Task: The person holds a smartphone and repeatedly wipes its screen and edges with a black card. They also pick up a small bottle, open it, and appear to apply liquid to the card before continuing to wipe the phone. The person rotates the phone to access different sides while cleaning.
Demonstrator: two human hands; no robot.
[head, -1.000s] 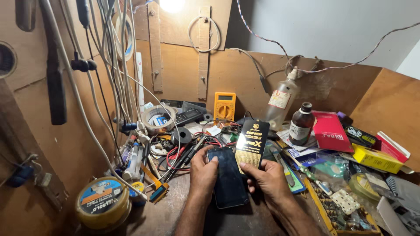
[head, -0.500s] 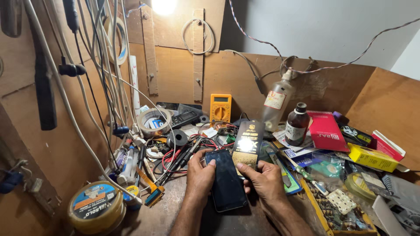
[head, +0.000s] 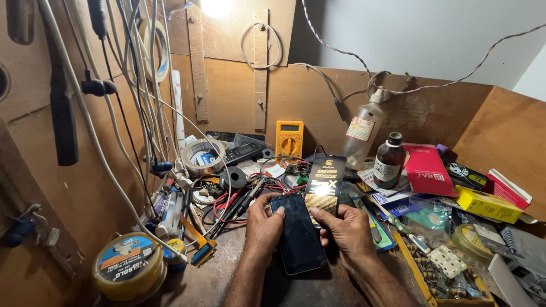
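A black smartphone (head: 298, 236) with a dark screen lies lengthwise on the wooden bench between my hands. My left hand (head: 263, 226) grips its left edge, thumb on the upper corner. My right hand (head: 347, 232) holds the right edge, and its fingers also pinch a flat black packet with gold print (head: 324, 185) that stands upright just behind the phone.
A yellow multimeter (head: 289, 139) stands at the back wall. Beside it are a clear spray bottle (head: 362, 136) and a brown bottle (head: 389, 162). A roll of tape (head: 202, 156), a round tin (head: 129, 267), cables and boxes crowd the bench.
The view has shifted slightly and the hands sit a little lower in it. Both hands keep the same hold on the phone and packet.
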